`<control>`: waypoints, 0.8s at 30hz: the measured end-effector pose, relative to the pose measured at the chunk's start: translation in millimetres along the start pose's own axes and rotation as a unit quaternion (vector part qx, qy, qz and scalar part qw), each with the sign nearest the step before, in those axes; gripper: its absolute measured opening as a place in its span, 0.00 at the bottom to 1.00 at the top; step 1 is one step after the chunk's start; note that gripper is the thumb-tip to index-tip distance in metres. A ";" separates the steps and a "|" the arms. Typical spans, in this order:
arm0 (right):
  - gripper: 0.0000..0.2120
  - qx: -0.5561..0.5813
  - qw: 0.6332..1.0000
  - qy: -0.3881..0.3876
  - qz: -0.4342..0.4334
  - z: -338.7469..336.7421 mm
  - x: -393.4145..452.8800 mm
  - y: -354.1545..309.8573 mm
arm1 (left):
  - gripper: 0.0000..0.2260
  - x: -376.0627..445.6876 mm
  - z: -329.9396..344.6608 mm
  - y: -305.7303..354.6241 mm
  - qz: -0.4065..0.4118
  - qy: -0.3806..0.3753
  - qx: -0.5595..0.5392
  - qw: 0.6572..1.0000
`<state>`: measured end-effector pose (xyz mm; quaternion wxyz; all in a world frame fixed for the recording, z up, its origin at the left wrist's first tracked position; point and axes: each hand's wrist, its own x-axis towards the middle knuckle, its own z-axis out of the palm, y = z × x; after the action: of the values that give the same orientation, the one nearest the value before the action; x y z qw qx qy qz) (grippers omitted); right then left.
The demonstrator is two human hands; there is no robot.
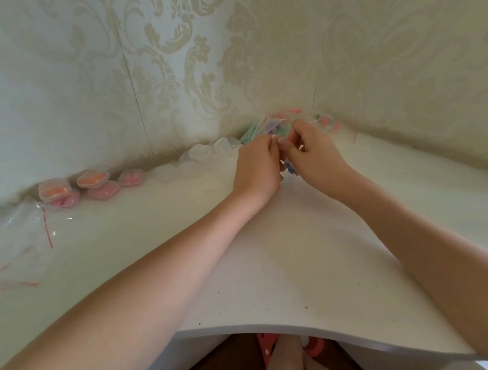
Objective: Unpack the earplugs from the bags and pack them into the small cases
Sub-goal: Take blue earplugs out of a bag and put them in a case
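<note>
Clearly, in the head view, a small zip bag [287,168] of earplugs is held between both hands near the far corner of the white table [275,271]. The left hand [257,165] is curled, with thumb and fingertips pinching the bag's upper edge; the right hand [313,155] is likewise curled and pinches the same edge from the other side, as though the seal were being pulled apart. Bluish earplugs can be made out inside the bag, below the fingers, though blur hides their number. Whether the seal is open yet cannot be told.

Behind the hands, against the wall, a pile of further bags [305,119] with pink, green and purple earplugs is seen, not yet unpacked. To the left of it, a cluster of clear empty cases [204,156] is lined along the wall. Further left, five filled cases [88,186] holding orange and pink earplugs are set close together. At the far left edge, emptied clear bags [9,234] with red zip strips are lying flat on the table.

The task is judged to be partly done: a few cases are packed and some bags are emptied, while several bags and a good many cases are left to be dealt with.
</note>
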<state>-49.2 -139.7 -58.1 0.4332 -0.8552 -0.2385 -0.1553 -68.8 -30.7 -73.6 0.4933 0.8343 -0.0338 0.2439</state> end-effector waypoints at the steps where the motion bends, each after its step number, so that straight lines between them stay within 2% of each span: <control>1: 0.13 -0.010 1.000 0.009 -0.010 1.5 -0.8 -0.6 | 0.16 0.5 0.0 -0.8 0.012 0.004 0.037 0.999; 3: 0.10 -0.029 0.999 0.023 -0.022 2.3 -2.2 -1.8 | 0.16 1.3 0.2 -1.8 0.017 0.007 0.085 0.996; 6: 0.13 -0.003 0.999 0.036 0.001 4.2 -3.0 -4.5 | 0.17 0.9 1.4 1.5 0.021 0.003 0.092 0.995; 11: 0.14 0.081 0.993 0.062 0.067 7.1 -2.1 -8.5 | 0.17 -3.9 7.1 12.9 -0.027 0.002 -0.063 0.998; 17: 0.15 0.035 0.994 0.097 0.039 10.2 -4.0 -5.4 | 0.16 -2.6 5.8 12.9 -0.001 -0.014 -0.046 0.999; 21: 0.07 0.031 0.988 0.143 0.044 6.8 0.5 2.5 | 0.17 -6.8 8.0 14.3 0.020 -0.045 -0.025 0.998; 24: 0.06 0.020 0.992 0.121 0.017 -2.9 2.4 8.2 | 0.17 -6.2 8.0 12.0 0.007 -0.048 -0.020 0.999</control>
<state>-43.0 -145.6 -60.8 0.4789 -0.8250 -0.1725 -0.2455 -74.8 -44.7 -69.7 0.5058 0.8347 -0.0683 0.2069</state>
